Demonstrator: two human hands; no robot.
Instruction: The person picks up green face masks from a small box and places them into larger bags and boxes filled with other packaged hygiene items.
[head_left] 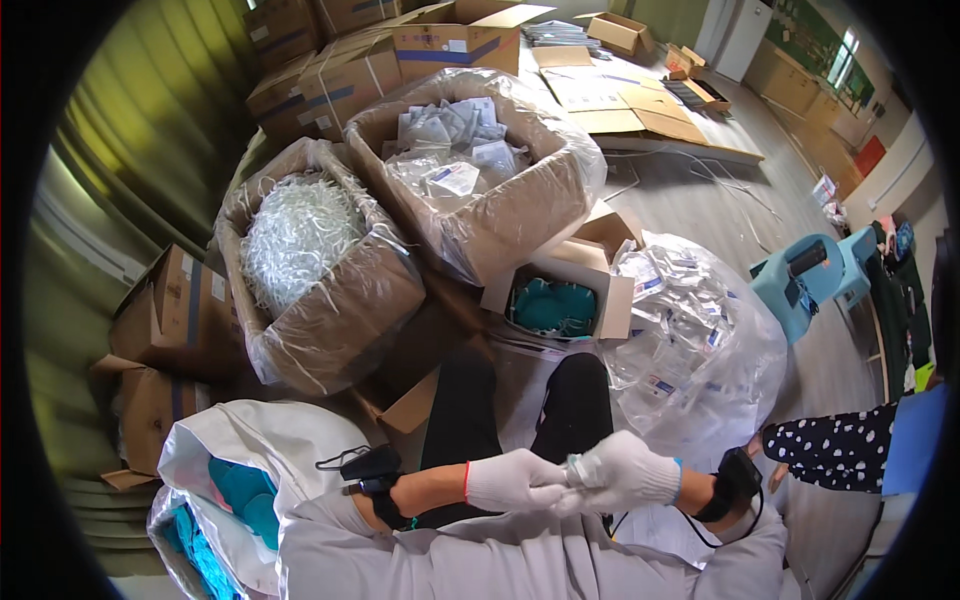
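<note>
In front of my lap, my left hand (pixel 515 482) and my right hand (pixel 640 468) meet, both in white knit gloves. Their fingers are closed around a small pale, translucent bundle (pixel 583 472), mostly hidden, so its kind cannot be made out. Beyond my knees stands an open small carton (pixel 618 305) with green, rounded pieces (pixel 553 306) inside. To its right a big clear plastic bag (pixel 755 350) holds many flat clear packets (pixel 665 340) with printed labels. At my left, a white sack (pixel 300 430) gapes over more green pieces (pixel 245 495).
Ahead, one plastic-lined carton (pixel 345 320) is heaped with thin clear strands or tubing (pixel 300 235); another lined carton (pixel 480 235) holds clear packets. Stacked boxes (pixel 350 80) rise behind. Flattened cardboard (pixel 640 100) lies farther back. A blue chair (pixel 800 275) and another person's patterned trouser leg (pixel 830 445) are at right.
</note>
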